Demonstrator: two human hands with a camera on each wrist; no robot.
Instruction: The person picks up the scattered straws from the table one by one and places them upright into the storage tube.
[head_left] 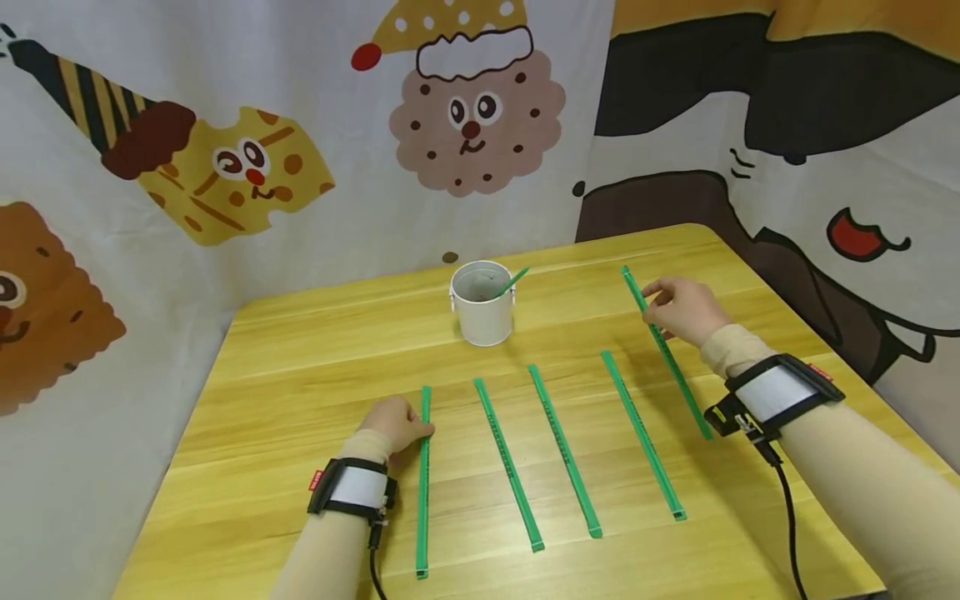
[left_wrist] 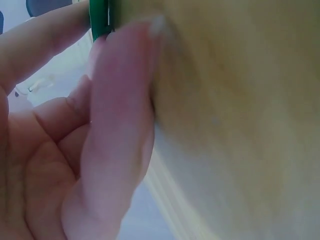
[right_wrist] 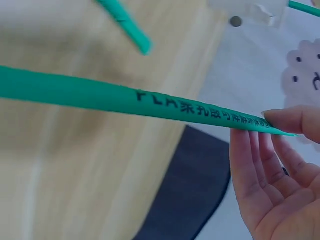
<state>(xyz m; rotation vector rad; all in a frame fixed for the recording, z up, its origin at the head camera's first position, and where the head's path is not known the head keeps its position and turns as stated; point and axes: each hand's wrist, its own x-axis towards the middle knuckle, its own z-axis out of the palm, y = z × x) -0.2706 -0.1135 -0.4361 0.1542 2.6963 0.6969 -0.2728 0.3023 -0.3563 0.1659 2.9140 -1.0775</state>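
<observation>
My right hand (head_left: 688,310) pinches a long straw in a green paper wrapper (head_left: 680,379) between thumb and fingers at the table's right side. In the right wrist view this wrapped straw (right_wrist: 100,95) slants across, with black "PLA" lettering along it. On the left, my left hand (head_left: 395,422) pinches another green-wrapped straw (head_left: 423,500) above its middle, its lower end pointing towards me. Only a short green piece of the straw (left_wrist: 99,20) shows by the fingers in the left wrist view. Between the hands lie three more wrapped straws (head_left: 510,462), spaced apart and slightly slanted.
Behind the straws, a small white bucket (head_left: 485,323) stands near the back edge of the wooden table (head_left: 300,350). A green straw (head_left: 517,279) leans out over its rim. A cartoon-printed curtain (head_left: 360,150) hangs behind the table.
</observation>
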